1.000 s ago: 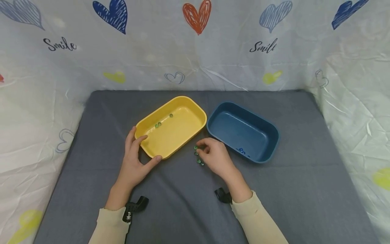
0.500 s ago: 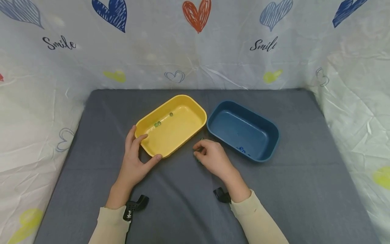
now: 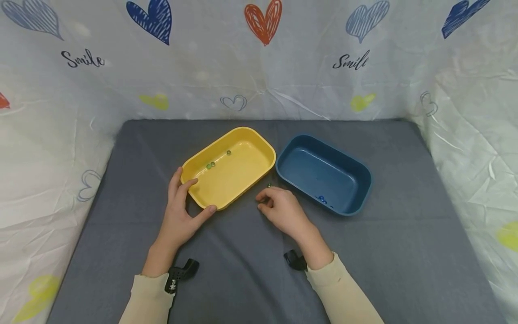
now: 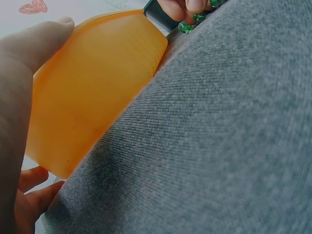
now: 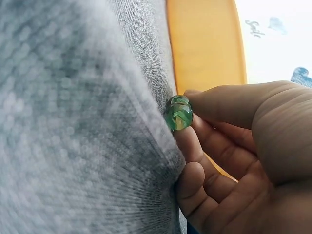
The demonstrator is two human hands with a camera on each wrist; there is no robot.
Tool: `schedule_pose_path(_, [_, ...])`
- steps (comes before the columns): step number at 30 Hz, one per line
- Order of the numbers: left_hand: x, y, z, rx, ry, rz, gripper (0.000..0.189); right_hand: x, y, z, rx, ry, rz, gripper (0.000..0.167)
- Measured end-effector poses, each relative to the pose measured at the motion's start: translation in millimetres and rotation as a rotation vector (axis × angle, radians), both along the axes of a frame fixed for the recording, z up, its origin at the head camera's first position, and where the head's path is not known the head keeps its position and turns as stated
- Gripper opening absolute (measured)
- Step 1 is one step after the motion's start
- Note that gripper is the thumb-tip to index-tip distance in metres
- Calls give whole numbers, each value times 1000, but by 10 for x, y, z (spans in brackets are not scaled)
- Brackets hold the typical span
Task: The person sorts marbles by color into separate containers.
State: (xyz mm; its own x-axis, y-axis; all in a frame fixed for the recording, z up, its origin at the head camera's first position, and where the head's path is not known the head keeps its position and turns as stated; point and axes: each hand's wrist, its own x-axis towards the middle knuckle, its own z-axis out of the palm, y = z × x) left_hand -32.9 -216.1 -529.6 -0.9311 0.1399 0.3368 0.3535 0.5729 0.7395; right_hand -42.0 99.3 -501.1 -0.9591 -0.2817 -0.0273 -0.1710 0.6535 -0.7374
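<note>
Right hand (image 3: 285, 209) has slid a touch left since a second ago and now blocks the head camera's view of most of the loose green marbles (image 5: 179, 117); one peeks out beyond it. Those fingers are curled right at the marbles, low over the gray cloth (image 3: 404, 202), but I can't tell if they're actually pinching any. Left hand (image 3: 178, 220) has thumb and fingers spread around the near left end of the yellow tray (image 3: 238, 175), with three other marbles (image 3: 211, 165) inside. Blue tray (image 3: 315, 166) sits just beside it, blue marbles (image 3: 322, 199) along its near wall. Heart-print sheet (image 3: 299, 67) hangs behind.
</note>
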Motion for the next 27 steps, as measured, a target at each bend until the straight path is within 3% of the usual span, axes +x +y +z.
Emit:
schedule_pose_path(12, [-4, -3, -17, 10, -1, -5, 86, -7, 11, -31, -9, 10, -3, 15])
schedule_pose_path(27, [3, -9, -15, 24, -14, -10, 87, 28, 15, 67, -66, 2, -13, 14])
